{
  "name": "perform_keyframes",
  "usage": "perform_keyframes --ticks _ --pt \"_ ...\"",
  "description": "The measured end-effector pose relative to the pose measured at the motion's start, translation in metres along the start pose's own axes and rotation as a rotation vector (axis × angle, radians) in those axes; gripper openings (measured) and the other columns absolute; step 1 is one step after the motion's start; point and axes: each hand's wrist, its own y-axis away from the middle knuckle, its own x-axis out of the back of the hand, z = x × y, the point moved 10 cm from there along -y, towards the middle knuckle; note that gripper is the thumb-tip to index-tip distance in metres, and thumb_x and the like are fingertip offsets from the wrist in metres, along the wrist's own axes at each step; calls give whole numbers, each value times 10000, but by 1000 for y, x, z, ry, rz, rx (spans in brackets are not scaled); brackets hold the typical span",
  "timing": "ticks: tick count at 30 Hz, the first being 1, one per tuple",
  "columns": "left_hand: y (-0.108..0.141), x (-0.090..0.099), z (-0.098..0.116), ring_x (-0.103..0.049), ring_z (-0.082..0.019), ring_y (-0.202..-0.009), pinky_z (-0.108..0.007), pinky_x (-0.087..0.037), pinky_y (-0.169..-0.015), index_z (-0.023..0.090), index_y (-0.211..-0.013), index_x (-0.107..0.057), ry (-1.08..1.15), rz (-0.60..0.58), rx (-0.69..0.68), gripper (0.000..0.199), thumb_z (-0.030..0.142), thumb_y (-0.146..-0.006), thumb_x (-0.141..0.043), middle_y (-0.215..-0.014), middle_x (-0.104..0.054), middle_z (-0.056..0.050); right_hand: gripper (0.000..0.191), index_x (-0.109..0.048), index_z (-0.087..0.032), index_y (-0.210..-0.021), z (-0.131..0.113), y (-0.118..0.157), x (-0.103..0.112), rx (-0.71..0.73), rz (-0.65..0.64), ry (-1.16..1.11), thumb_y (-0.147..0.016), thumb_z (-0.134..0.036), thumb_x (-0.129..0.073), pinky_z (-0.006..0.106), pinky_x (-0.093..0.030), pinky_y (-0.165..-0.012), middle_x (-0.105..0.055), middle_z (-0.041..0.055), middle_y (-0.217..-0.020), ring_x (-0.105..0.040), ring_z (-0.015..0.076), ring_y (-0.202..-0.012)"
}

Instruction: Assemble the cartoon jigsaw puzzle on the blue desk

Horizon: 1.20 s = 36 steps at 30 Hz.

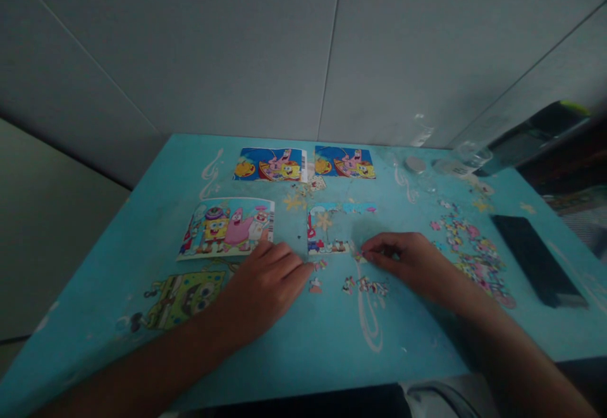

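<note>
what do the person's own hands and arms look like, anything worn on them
Both the left hand and the right hand are bare, with no gloves. The left forearm and right forearm show no sleeves, and no watch or bracelet is visible. The picture is too dim to make out small markings.

Showed turquoise across the tabletop (294, 355), with white scrolls and pale yellow star motifs. Included a yellow-green cartoon print (183, 301) at front left. Displayed light blue, yellow, pink and purple on the lower picture card (230, 231), plus a black-and-white barcode. Displayed deep blue, pink and yellow on both the upper picture card (270, 165) and the upper puzzle (345, 162). Bore light blue along the top of the unfinished puzzle (332, 247), red at its left. Mixed pink, yellow and white in the piece pile (474, 257). Appeared black on the flat slab (535, 257), grey on the wall (237, 45).
</note>
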Motion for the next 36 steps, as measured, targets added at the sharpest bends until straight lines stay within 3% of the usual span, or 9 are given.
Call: perform_keyframes --ticks 8,17,23,36 --pt "1 -2 2 -575 -204 -895 -472 -408 -999 182 -1124 -674 10 -19 -4 150 172 -995 -597 -893 -671 -19 216 -781 -254 -1013 -7 2 -12 23 -40 -12 -959 -375 -610 303 -508 -708 -774 17 -906 -668 169 -751" --pt "-1 -2 4 -571 -208 -886 -445 -408 -951 173 -1108 -674 10 -15 -23 143 196 -1018 -565 -893 -671 -20 159 -766 -251 -931 -8 7 1 5 -68 53 -945 -341 -635 280 -478 -663 -739 -4 -820 -635 142 -683" --pt "-1 -1 4 -571 -205 -886 -456 -399 -978 173 -1085 -684 17 -8 -19 141 192 -1021 -560 -893 -675 -19 134 -769 -262 -936 -12 10 -3 37 -124 78 -935 -301 -641 290 -506 -710 -754 1 -878 -664 155 -740" --pt "2 -7 -5 -576 -220 -918 -462 -408 -971 185 -1067 -689 2 -50 35 134 194 -1017 -565 -917 -690 -24 116 -757 -275 -948 -5 10 0 57 -105 102 -941 -279 -641 271 -504 -714 -745 -20 -889 -656 136 -746"
